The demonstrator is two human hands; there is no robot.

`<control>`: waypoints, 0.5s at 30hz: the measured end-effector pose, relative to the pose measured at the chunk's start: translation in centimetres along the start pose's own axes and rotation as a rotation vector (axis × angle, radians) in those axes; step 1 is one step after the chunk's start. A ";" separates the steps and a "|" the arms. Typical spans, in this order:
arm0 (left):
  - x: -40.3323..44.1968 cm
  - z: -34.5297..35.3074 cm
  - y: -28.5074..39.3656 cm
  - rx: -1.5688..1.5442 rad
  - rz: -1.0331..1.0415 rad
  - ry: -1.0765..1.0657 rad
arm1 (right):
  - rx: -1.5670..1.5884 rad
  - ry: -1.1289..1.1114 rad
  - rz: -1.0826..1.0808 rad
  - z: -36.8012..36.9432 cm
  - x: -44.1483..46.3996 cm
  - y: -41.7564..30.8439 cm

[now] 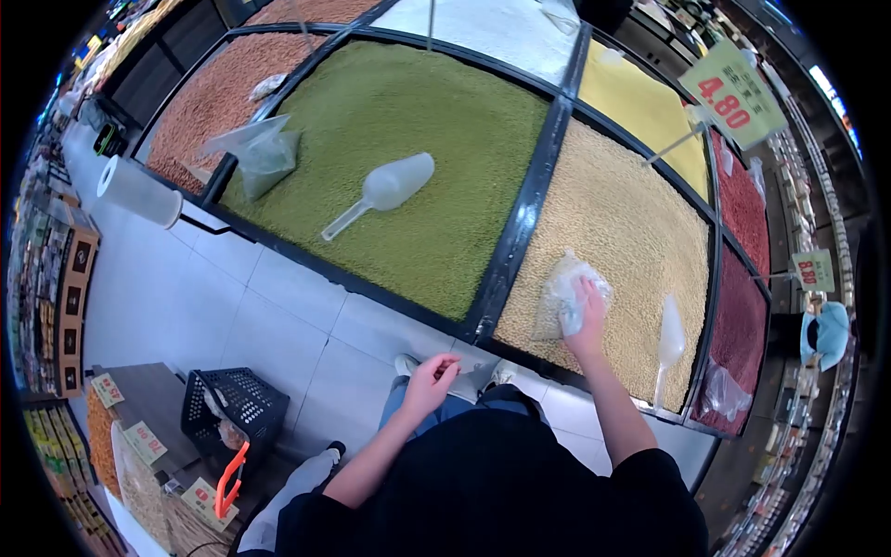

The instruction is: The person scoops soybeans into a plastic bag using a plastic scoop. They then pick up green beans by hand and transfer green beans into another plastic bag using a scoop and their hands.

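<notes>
My right hand (587, 320) reaches over a bin of pale yellow beans (640, 223) and has its fingers closed on a clear plastic bag (560, 295) that rests on them. Whether the bag holds beans is hard to make out through the plastic. To the right of that hand, a clear scoop (672, 339) lies on the beans, handle toward me. My left hand (432, 382) is held in front of my body, outside the bins, with the fingers curled in; a dark spot shows between them, too small to name.
Green beans (418, 111) fill the large bin to the left, with a scoop (394, 184) and a plastic bag (269, 162) on top. Black dividers (524, 223) separate the bins. A price sign (733, 93) stands at upper right. Behind at left are a black basket (237, 408) and another person's leg (292, 497).
</notes>
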State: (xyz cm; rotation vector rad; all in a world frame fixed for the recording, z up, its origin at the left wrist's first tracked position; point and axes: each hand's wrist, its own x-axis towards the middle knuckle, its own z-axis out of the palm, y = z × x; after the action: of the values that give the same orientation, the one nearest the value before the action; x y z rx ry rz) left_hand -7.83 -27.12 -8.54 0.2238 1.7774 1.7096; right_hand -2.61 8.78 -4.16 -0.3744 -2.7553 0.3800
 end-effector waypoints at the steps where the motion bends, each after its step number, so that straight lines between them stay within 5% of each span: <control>1: -0.4 -1.9 -0.3 0.000 -0.001 0.027 | -0.017 0.022 0.037 0.4 0.6 -1.2; 4: -1.6 -7.1 -1.1 0.044 -0.035 0.130 | 0.228 0.023 0.219 0.9 2.3 -5.4; 7: -1.6 -11.1 -1.1 0.076 -0.016 0.212 | 0.163 0.052 0.009 2.9 4.5 -11.0; 15: -0.6 -16.1 1.4 0.158 0.023 0.310 | 0.092 -0.096 -0.049 11.2 7.7 -20.5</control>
State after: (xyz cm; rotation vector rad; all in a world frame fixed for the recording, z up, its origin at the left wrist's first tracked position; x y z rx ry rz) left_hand -16.76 -40.56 -8.04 0.0473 2.1465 1.6923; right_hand -17.95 -10.39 -5.92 -0.2717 -2.8212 0.5227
